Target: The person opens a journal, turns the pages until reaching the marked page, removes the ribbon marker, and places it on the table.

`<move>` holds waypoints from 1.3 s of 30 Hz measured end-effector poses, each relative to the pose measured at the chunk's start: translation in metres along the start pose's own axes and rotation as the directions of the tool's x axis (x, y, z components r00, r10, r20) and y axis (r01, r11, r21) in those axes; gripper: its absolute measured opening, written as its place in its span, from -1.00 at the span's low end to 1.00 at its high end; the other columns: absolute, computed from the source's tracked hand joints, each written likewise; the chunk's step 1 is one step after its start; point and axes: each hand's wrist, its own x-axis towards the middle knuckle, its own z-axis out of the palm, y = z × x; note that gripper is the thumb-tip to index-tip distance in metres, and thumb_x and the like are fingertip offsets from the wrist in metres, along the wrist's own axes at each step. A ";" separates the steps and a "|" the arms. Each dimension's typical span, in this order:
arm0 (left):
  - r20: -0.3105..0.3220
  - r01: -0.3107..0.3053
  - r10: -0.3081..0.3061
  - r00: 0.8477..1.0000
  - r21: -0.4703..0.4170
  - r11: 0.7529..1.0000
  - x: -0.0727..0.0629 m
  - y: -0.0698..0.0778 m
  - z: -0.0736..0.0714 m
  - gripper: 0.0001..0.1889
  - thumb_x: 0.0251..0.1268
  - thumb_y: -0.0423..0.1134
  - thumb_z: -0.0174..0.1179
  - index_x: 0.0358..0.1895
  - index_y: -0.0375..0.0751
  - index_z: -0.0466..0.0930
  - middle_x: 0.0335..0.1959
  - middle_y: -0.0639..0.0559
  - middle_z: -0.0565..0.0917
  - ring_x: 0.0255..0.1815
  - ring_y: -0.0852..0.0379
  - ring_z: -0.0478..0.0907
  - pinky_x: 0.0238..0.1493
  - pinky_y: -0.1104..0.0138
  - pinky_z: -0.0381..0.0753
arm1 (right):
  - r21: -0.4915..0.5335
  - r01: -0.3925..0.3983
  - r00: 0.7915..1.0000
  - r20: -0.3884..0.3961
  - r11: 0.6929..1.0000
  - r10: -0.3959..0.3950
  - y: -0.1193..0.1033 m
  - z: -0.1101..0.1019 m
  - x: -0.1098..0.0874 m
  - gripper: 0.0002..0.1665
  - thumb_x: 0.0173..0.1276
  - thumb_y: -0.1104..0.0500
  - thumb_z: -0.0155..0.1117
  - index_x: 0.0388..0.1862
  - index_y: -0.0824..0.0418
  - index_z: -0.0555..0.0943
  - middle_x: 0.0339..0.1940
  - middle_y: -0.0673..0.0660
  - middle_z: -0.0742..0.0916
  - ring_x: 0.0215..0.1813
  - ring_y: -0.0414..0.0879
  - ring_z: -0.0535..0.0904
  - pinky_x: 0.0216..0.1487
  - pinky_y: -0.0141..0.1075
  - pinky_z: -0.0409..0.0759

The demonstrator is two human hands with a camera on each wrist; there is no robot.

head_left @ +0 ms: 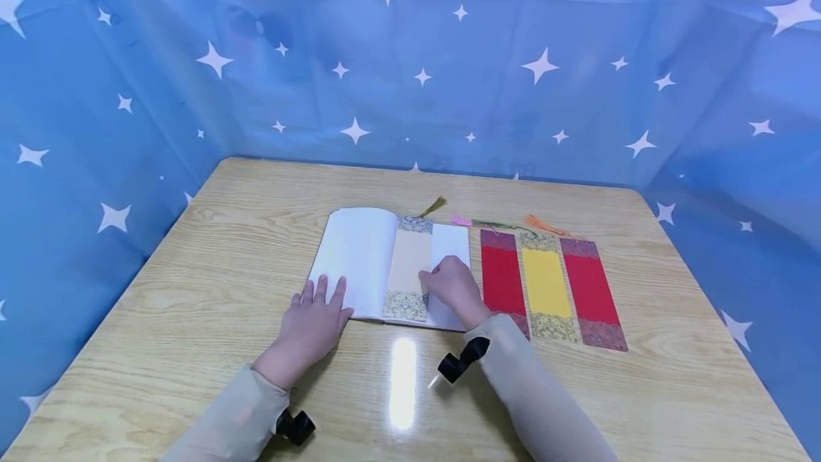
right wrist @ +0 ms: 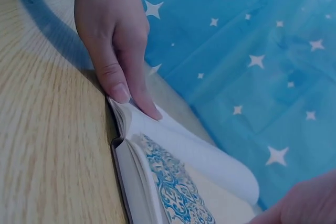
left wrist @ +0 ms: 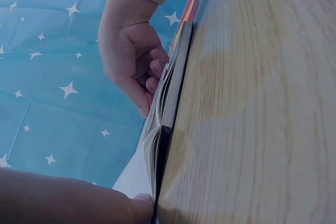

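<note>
An open notebook (head_left: 355,255) with blank white pages lies on the table, its left pages bulging upward. Along the gutter, on the right page, lies a cream bookmark (head_left: 408,259) with blue-grey patterned ends and an olive tassel (head_left: 435,205) past the top edge. My left hand (head_left: 316,319) rests with spread fingers on the lower left page, thumb by the bottom edge. Above the right page is my right hand (head_left: 454,287), fingers curled, its fingertips at the bookmark's right edge. The right wrist view shows the patterned end (right wrist: 173,182) flat against the page.
Right of the notebook lie a red bookmark (head_left: 502,273), a yellow bookmark (head_left: 546,282) and another red bookmark (head_left: 590,291), side by side. Pink and orange tassels (head_left: 541,224) lie above them. A blue star-patterned curtain (head_left: 410,91) surrounds the wooden table (head_left: 212,291).
</note>
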 end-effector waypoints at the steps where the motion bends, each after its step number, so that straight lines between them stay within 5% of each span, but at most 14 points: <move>1: -0.003 -0.002 0.002 1.000 0.001 1.000 0.000 0.001 0.000 -0.43 0.47 0.02 -0.20 0.41 -0.24 0.15 0.33 -0.42 0.20 0.32 -0.40 0.11 0.20 -0.16 0.21 | 0.008 0.001 1.000 0.000 1.000 -0.001 0.001 0.000 0.000 -0.65 0.25 0.02 0.19 -0.59 0.24 0.54 -0.69 0.05 0.49 -0.62 -0.11 0.36 -0.59 -0.31 0.31; 9: 0.004 -0.004 0.004 1.000 0.007 1.000 0.003 0.001 0.002 -0.42 0.47 0.03 -0.21 0.41 -0.24 0.13 0.33 -0.42 0.18 0.32 -0.41 0.10 0.20 -0.16 0.21 | 0.235 0.019 1.000 -0.007 0.972 -0.018 0.008 -0.004 0.001 -0.70 0.26 0.13 0.23 -0.57 0.32 0.60 -0.77 0.10 0.56 -0.73 -0.14 0.45 -0.62 -0.34 0.51; 18: 0.019 -0.020 0.021 1.000 -0.060 0.998 0.004 -0.001 -0.001 -0.41 0.47 0.04 -0.20 0.41 -0.24 0.13 0.34 -0.43 0.15 0.33 -0.42 0.05 0.19 -0.17 0.21 | 0.554 -0.053 0.999 0.039 0.831 0.038 0.023 -0.011 0.000 -0.79 0.25 0.26 0.28 -0.25 0.41 0.53 -0.57 0.21 0.61 -0.65 -0.08 0.52 -0.56 -0.27 0.59; 27: 0.009 -0.021 0.022 1.000 -0.061 0.998 0.004 -0.002 0.002 -0.40 0.47 0.05 -0.20 0.41 -0.24 0.13 0.34 -0.43 0.15 0.33 -0.42 0.06 0.19 -0.17 0.22 | 0.612 -0.081 0.995 0.098 0.787 0.027 0.029 -0.016 -0.004 -0.73 0.25 0.33 0.25 -0.10 0.41 0.50 -0.45 0.22 0.61 -0.58 -0.05 0.51 -0.50 -0.26 0.59; 39: 0.016 -0.018 0.019 1.000 -0.085 0.996 0.002 -0.006 0.000 -0.40 0.46 0.04 -0.18 0.41 -0.24 0.13 0.35 -0.43 0.14 0.33 -0.42 0.04 0.19 -0.18 0.20 | 0.633 -0.083 0.995 0.099 0.770 0.025 0.035 -0.022 -0.006 -0.70 0.26 0.30 0.24 -0.04 0.37 0.50 -0.36 0.20 0.62 -0.50 -0.05 0.53 -0.44 -0.27 0.58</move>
